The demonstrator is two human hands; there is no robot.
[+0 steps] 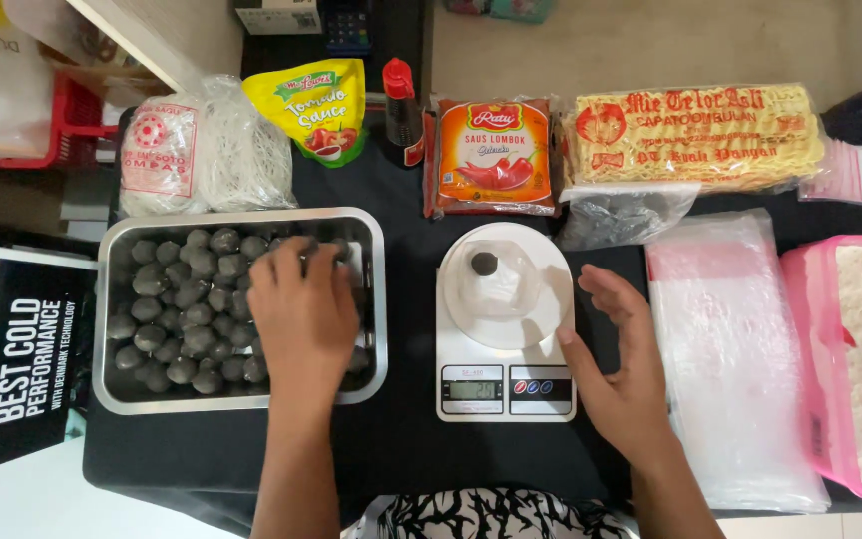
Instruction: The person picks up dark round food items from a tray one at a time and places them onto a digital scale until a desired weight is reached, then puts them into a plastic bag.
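Your left hand (301, 319) lies palm down inside the steel tray (112, 299), its fingers (296, 255) curled over the grey meatballs (177, 309) at the tray's far middle; whether they are clamped on one or only touching the heap you cannot tell, since the back of the hand hides the tips. The balls lie directly beneath and to the left of those fingers, round and with no long axis, packed touching one another across the tray floor. Your right hand (621, 369) stands open on its edge just beside the white kitchen scale (506, 384), fingers (606, 289) apart and holding nothing, the thumb near the scale's right side. On the scale's round plate sits a clear plastic bag (501, 289) with a single meatball (484, 264) inside it, lying to the left of and a little beyond your right fingers, and to the right of your left hand across a strip of black bench (411, 439). The left hand is the nearer one to the heap; the right is nearer the bag. Further right lies a stack of clear bags (730, 379), then a pink tub (800, 299) of white stuff, and packets of sauce and noodles (695, 135) line the far edge.
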